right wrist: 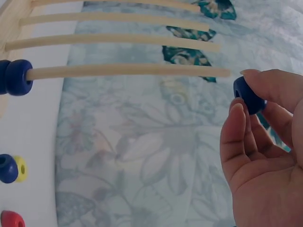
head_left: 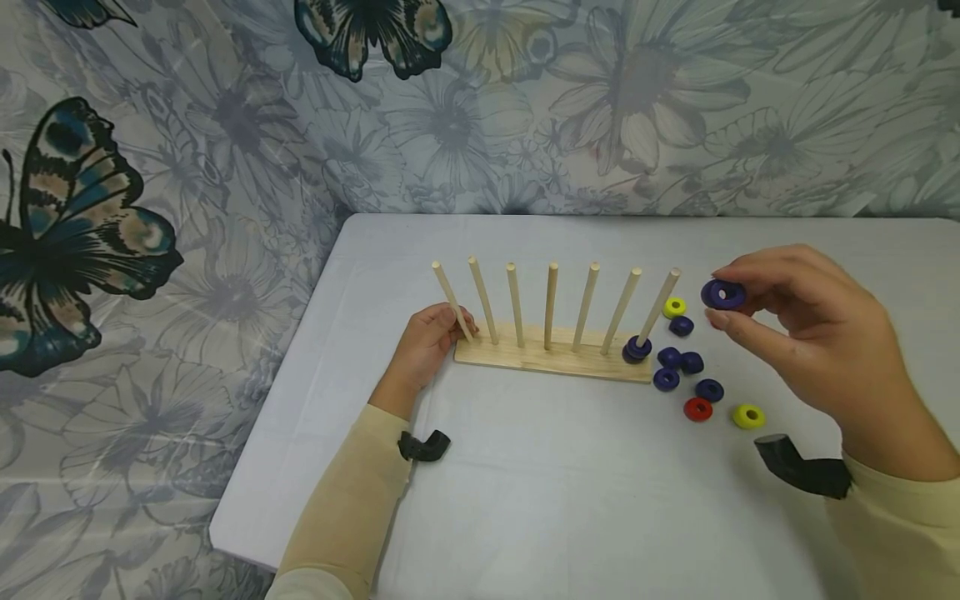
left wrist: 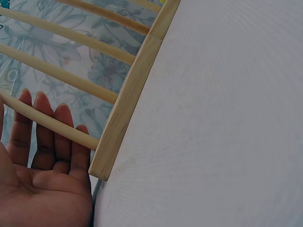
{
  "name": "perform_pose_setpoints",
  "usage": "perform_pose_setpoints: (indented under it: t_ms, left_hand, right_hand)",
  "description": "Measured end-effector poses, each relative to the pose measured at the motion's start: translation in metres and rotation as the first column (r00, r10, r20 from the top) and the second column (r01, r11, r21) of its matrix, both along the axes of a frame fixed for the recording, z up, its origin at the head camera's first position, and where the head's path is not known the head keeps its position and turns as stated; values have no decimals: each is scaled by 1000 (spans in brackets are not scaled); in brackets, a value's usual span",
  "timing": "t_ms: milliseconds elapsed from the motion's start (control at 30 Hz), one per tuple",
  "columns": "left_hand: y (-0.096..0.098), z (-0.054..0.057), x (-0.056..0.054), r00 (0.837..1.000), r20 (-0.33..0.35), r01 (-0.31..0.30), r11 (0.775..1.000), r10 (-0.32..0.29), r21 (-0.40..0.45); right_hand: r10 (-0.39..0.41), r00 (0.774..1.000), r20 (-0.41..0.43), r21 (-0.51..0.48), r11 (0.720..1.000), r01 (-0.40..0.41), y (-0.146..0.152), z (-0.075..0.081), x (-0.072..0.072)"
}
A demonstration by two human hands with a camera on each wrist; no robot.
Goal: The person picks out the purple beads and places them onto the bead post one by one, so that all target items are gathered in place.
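A wooden stand (head_left: pixel 551 362) carries a row of upright pegs. Its rightmost peg (head_left: pixel 660 304) has two dark blue beads (head_left: pixel 637 349) stacked at the bottom. My right hand (head_left: pixel 825 333) pinches another dark blue bead (head_left: pixel 723 294) between thumb and fingers, its hole showing. In the right wrist view this bead (right wrist: pixel 249 95) is close beside the tip of that peg (right wrist: pixel 128 71), apart from it. At the stand's left end, my left hand (head_left: pixel 429 342) holds the leftmost peg (left wrist: pixel 52 123) near its base, with the fingers behind it and the thumb on the other side.
Right of the stand lie several loose blue beads (head_left: pixel 708 390), a red bead (head_left: pixel 698 409) and two yellow beads, one near (head_left: pixel 748 417) and one farther back (head_left: pixel 674 307). The white table (head_left: pixel 570 483) ends at a patterned cloth backdrop (head_left: pixel 480 125).
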State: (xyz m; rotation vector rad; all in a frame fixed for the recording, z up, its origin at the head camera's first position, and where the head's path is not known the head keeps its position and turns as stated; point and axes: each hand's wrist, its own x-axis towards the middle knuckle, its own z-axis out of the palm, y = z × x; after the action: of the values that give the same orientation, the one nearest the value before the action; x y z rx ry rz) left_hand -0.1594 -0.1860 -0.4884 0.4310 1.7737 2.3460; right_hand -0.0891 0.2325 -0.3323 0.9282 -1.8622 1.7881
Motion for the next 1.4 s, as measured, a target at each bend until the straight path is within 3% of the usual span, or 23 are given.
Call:
perform_pose_setpoints:
  t_ms: [167, 333, 467, 967, 1167, 1400]
  left_hand:
    - [0, 0, 0, 1000, 6, -4, 1000, 4, -2]
    - [1, 1, 0, 1000, 7, -2, 1000, 2, 5]
    - [1, 1, 0, 1000, 11, -1, 1000, 1, 14]
    - [1, 0, -1, 1000, 15, -6, 1000, 5, 16]
    - [2, 1, -1, 1000, 8, -4, 1000, 4, 9]
    - [1, 0, -1, 1000, 13, -12, 1000, 12, -1]
  right_hand:
    - [-9, 1000, 1, 18, 1000, 9, -5, 3, -1]
    - [-108, 994, -28, 169, 979, 111, -9, 7, -1]
    - [-124, 992, -39, 202, 971, 129, -13, 9, -4]
    - [-56, 998, -25, 127, 990, 59, -23, 8, -13]
    - [-124, 992, -31, 192, 973, 128, -22, 7, -16]
    - [-140, 990, -26, 229, 963, 143, -21, 5, -19]
